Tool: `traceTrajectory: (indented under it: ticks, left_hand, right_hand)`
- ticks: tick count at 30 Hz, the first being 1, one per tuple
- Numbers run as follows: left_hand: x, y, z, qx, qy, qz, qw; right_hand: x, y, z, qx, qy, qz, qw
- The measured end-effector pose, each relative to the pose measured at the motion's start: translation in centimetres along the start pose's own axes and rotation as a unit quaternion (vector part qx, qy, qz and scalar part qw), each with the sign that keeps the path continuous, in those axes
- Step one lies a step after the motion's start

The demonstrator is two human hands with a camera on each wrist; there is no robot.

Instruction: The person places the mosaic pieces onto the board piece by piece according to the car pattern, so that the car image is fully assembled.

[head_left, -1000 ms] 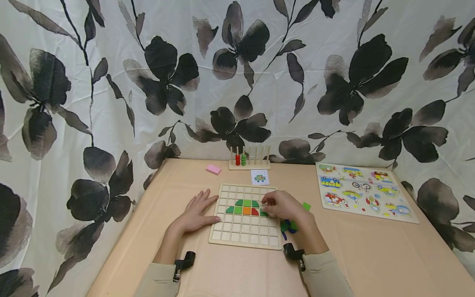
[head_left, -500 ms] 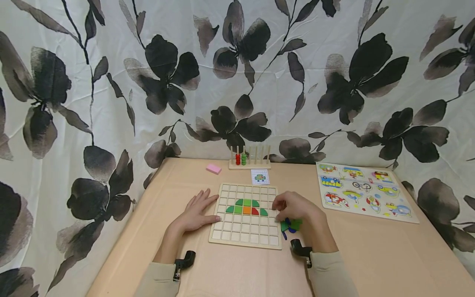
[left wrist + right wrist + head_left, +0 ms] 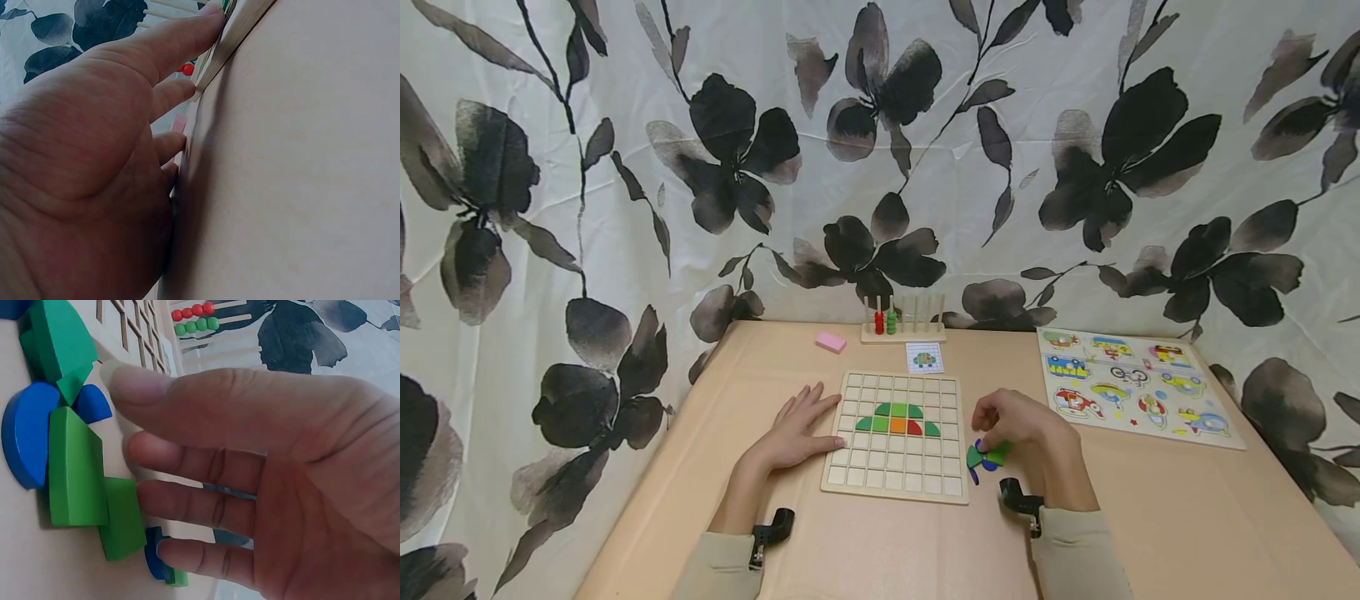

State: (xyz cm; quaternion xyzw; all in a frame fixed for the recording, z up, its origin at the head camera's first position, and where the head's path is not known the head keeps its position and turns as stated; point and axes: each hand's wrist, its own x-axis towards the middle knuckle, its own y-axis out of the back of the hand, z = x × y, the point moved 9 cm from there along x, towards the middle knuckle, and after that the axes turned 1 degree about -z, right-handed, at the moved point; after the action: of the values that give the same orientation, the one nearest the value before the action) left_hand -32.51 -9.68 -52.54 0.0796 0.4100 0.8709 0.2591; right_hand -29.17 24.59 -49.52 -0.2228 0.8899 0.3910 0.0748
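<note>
A wooden grid board (image 3: 895, 481) lies on the table, with green pieces, an orange square (image 3: 898, 426) and a red piece (image 3: 914, 427) set in its middle cells. My left hand (image 3: 796, 433) rests flat at the board's left side, thumb and fingertips on its edge. To the right of the board, my right hand (image 3: 1028, 429) hovers at a small pile of loose blocks, holding nothing. In the right wrist view its fingers reach toward a light green block (image 3: 75, 472), a blue curved block (image 3: 28, 434) and a darker green one (image 3: 59, 340).
Behind the board lies a small card (image 3: 924, 358) with a gridded picture. Farther back stand a peg counter (image 3: 904, 337) with red and green beads and a pink block (image 3: 831, 342). A vehicle picture board (image 3: 1138, 387) lies at the right; a floral curtain hangs behind the table.
My right hand has moved right, from the green piece at the right end of the board's row to the loose blocks. The left hand has stayed put.
</note>
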Motion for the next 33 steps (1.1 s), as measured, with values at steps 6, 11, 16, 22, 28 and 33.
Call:
traceTrajectory:
  ticks: [6,11,16,22,28,33]
  left_hand:
    - [0.0,0.0,-0.1,-0.001,0.003,0.000,1.0000]
    - [0.0,-0.1,-0.2,-0.002,0.006,-0.001,1.0000]
    - [0.0,0.0,-0.1,-0.002,0.008,0.000,1.0000]
    - [-0.1,0.0,0.0,-0.004,0.009,0.001,1.0000]
    - [-0.1,0.0,-0.1,-0.004,0.010,0.000,0.9999]
    - [-0.1,0.0,0.1,-0.003,0.006,0.000,1.0000]
  right_hand:
    - [-0.4,0.8,1.0,0.002,-0.014,0.027,0.9995]
    - [-0.7,2.0,2.0,0.000,-0.027,0.067,0.9974]
    - [-1.1,2.8,2.9,-0.028,-0.037,0.093,0.9946]
    - [-1.7,3.3,4.1,-0.042,-0.054,0.099,0.9927]
    - [-1.8,3.6,4.8,-0.025,-0.067,0.110,0.9913]
    - [-1.9,3.7,5.0,-0.014,-0.074,0.111,0.9909]
